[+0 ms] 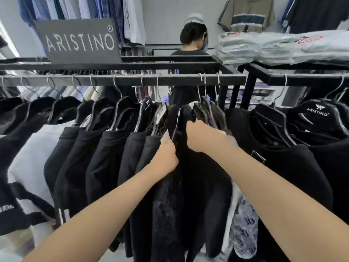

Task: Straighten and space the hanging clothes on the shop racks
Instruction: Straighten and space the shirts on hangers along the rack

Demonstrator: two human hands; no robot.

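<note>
Shirts (98,148), mostly black, hang on black hangers along the near rail (132,80), spread fairly evenly over its left half, with one white shirt (32,154) among them near the left end; above them a grey sign (79,42) reading ARISTINO stands on the rack top; near the middle of the rail the hangers sit closer together; left hand (166,157) reaches in from below, fingers curled round the shoulder edge of a black shirt (151,148), with a pale tag (165,136) sticking up just above the knuckles; right hand (200,137) is just beside it and slightly higher, its fingers curled over a tight bunch (207,110) of hangers and buried in the cloth, so the fingertips are hidden; under the right forearm hangs a patterned shirt (243,224); behind the rail a person (190,40) in a dark top stands facing away; further right, folded packs (283,46) in clear wrap lie stacked on the next rack's top, a striped polo (247,14) hangs on the wall, and more black shirts hang on the right rack (302,80), one hanger marked ARISTINO
</note>
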